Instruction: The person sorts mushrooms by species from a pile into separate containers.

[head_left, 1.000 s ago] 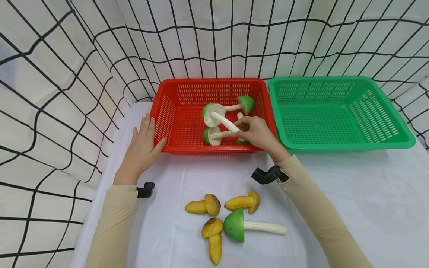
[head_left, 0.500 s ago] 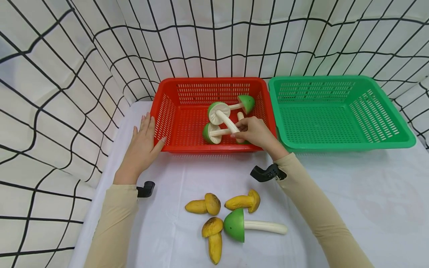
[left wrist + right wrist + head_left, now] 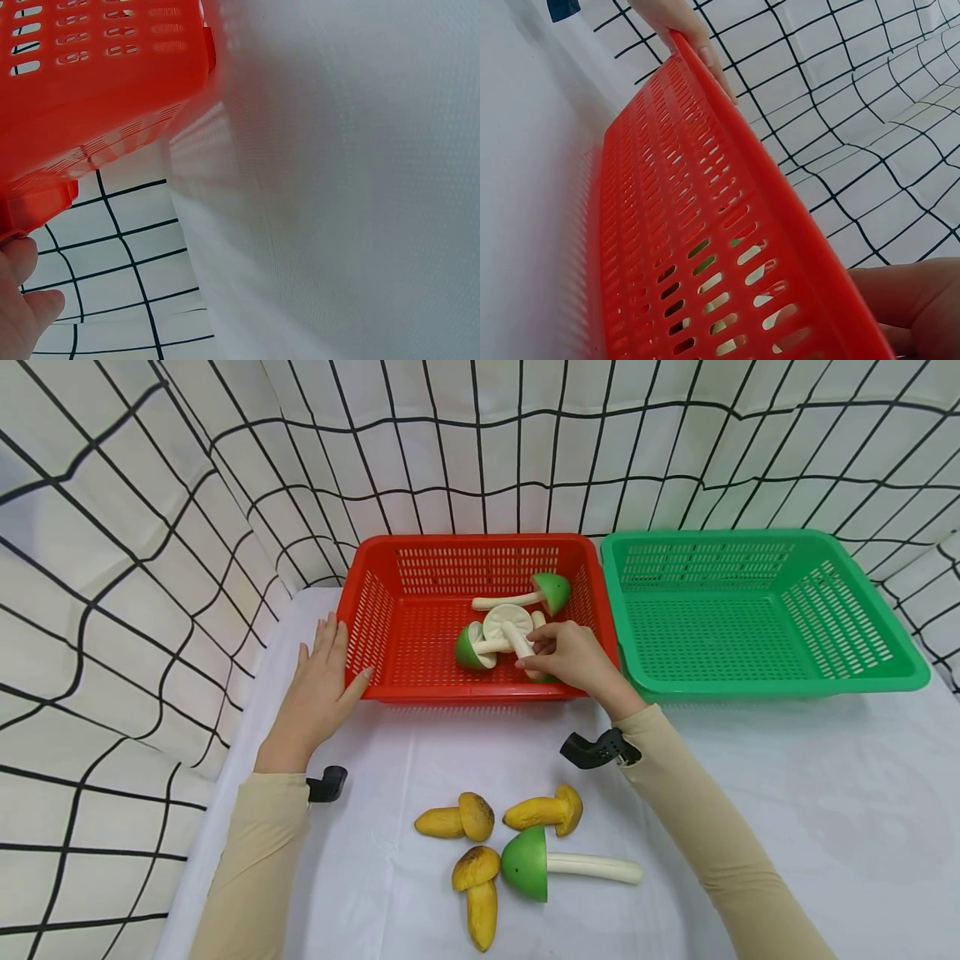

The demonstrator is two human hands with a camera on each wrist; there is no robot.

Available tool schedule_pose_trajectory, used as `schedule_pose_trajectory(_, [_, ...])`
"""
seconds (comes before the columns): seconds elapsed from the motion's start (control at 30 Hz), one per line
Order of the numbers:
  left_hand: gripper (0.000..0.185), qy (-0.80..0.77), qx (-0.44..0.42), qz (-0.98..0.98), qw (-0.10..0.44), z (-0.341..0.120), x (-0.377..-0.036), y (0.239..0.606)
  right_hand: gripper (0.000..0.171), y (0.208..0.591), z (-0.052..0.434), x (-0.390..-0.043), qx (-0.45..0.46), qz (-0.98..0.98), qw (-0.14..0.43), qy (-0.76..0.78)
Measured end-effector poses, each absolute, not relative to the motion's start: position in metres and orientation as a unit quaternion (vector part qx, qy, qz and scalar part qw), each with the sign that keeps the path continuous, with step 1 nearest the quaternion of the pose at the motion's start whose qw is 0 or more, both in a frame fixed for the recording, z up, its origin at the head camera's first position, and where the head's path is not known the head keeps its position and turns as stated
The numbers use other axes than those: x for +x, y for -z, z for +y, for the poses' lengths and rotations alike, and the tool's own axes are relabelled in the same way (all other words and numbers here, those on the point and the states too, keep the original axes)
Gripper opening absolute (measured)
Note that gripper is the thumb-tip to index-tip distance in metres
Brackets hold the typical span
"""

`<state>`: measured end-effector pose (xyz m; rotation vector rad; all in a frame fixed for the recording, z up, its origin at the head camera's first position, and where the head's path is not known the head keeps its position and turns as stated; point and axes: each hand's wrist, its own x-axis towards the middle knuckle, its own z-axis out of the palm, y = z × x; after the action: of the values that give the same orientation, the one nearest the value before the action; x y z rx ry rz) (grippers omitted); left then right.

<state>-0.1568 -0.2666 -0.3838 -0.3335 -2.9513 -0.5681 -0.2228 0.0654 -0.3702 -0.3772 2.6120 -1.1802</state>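
Note:
My right hand (image 3: 576, 658) pinches the white stem of a green-capped toy mushroom (image 3: 510, 625) inside the red basket (image 3: 420, 693). That mushroom's pale underside faces up, and it overlaps another green-capped mushroom (image 3: 471, 648). Behind it lies one more green-capped mushroom (image 3: 552, 593), while the one under my right hand is mostly hidden. My left hand (image 3: 315, 685) rests on the basket's left rim with its fingers straight and thumb spread. In the right wrist view, the basket wall hides most of what the right hand (image 3: 922, 304) holds.
To the right stands a green basket (image 3: 772, 685), beside the red one. On the white table nearer me lie a green-capped mushroom (image 3: 525, 866) and yellow mushrooms (image 3: 476, 817), (image 3: 544, 812), (image 3: 480, 902). A white wall with black netting (image 3: 517, 452) rises behind.
The mushroom in my right hand has come down and tilted into the basket, its cap moving right and toward me. The far mushroom's stem now shows in full. My left hand stays put.

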Motion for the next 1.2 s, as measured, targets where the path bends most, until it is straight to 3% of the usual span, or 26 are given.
schedule_pose_trajectory(0.4, [0.072, 0.189, -0.108, -0.974, 0.057, -0.266, -0.156, 0.385, 0.038, 0.365, 0.070, -0.216, -0.155, 0.885, 0.052, 0.435])
schedule_pose_trajectory(1.2, [0.072, 0.189, -0.105, -0.975, 0.059, -0.266, -0.156, 0.385, 0.030, 0.358, 0.105, -0.174, -0.207, 0.830, -0.010, 0.518])
